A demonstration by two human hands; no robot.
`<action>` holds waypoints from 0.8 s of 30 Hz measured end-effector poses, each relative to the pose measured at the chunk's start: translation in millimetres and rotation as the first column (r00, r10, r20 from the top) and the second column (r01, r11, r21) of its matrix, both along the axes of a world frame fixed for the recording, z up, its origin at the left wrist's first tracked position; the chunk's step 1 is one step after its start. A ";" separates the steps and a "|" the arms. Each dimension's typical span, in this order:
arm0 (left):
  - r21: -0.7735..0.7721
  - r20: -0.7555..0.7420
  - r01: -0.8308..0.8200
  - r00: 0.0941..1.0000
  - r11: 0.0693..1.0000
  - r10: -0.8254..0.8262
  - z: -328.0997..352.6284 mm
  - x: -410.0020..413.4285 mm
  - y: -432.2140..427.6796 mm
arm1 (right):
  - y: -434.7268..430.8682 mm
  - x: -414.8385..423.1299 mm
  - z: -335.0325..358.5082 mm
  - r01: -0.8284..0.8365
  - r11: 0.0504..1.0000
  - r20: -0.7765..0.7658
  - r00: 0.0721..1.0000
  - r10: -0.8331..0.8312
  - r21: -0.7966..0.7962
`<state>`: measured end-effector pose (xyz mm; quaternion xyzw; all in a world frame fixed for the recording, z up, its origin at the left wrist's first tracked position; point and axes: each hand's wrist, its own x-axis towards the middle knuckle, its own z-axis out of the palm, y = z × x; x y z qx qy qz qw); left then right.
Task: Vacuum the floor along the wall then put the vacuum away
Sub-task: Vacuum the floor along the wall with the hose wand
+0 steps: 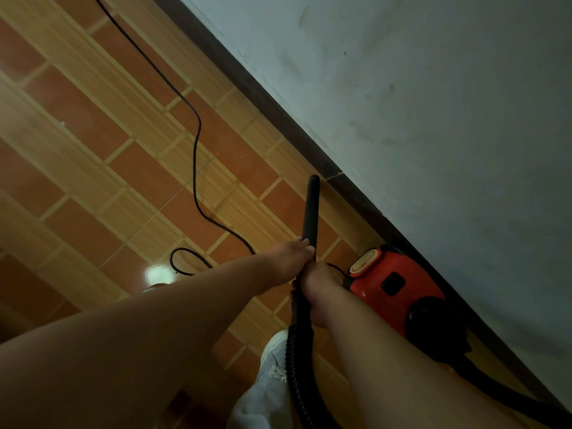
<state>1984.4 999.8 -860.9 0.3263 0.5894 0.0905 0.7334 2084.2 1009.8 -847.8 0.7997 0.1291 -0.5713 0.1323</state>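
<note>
A black vacuum tube (pixel 311 209) points at the floor beside the dark skirting board (pixel 272 97) of the pale wall (pixel 418 88). My left hand (pixel 291 255) grips the tube's lower end, and my right hand (pixel 317 281) grips it just behind, where the ribbed black hose (pixel 298 360) begins. The red canister vacuum (pixel 393 283) sits on the floor against the wall, right of my hands. The hose runs down under my right arm and curves back toward the canister.
A black power cord (pixel 195 156) snakes across the orange and tan tiled floor (pixel 93 156) from the top left to a loop near my left arm. My white shoe (pixel 272 366) stands below my hands.
</note>
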 end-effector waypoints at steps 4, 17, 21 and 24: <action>-0.001 -0.004 -0.079 0.997 0.997 0.079 -11.0 -21.5 3.6 | 8.8 -23.2 -7.8 -0.058 0.998 -0.058 0.997 0.059 0.018; -0.030 -0.013 -0.270 0.963 0.962 0.270 -21.9 -88.5 10.3 | 33.9 -83.5 -23.8 -0.239 0.969 -0.191 0.950 0.247 0.061; -0.022 -0.021 -0.285 0.958 0.958 0.285 -19.8 -97.2 9.3 | 32.5 -89.9 -23.9 -0.234 0.970 -0.221 0.945 0.241 0.062; -0.017 -0.015 -0.318 0.948 0.948 0.318 -14.7 -101.4 9.2 | 32.7 -91.1 -21.9 -0.231 0.970 -0.246 0.938 0.243 0.074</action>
